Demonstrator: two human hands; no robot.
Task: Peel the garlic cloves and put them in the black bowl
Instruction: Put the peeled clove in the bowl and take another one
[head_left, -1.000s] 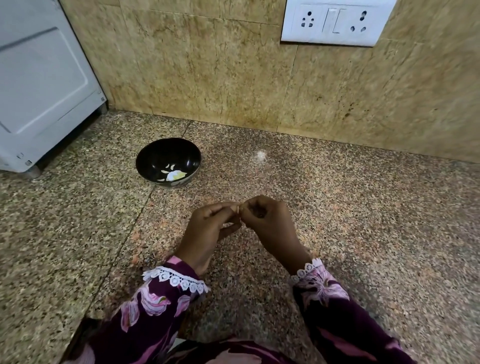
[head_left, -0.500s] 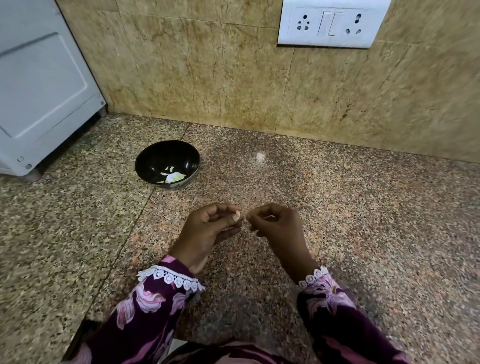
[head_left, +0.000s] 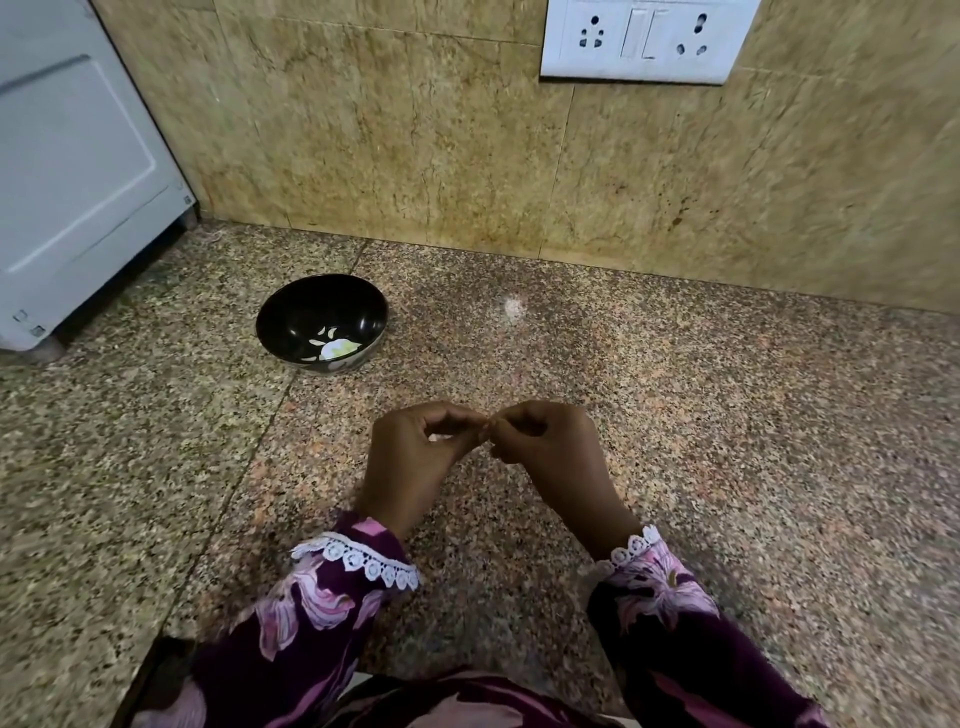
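Hands drawn together since earlier frame: left hand (head_left: 415, 457) and right hand (head_left: 540, 441), fingertips pinching small pale garlic clove (head_left: 487, 435); glossy round black bowl (head_left: 291, 306) up-left, nearer left hand

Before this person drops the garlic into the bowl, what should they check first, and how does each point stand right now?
1. Clove held: the left hand and right hand meet at the fingertips around something tiny. Ok, though the garlic clove itself is barely visible.
2. Fully peeled: cannot tell, the fingers hide it.
3. Round glossy black bowl upright: ok, it sits level on the speckled granite counter.
4. Room in the bowl: ok, only a few pale pieces lie at its bottom.
5. Path from the hands to the bowl: ok, nothing stands between them.
6. Loose skins on the counter: cannot tell; one pale fleck lies near the wall.
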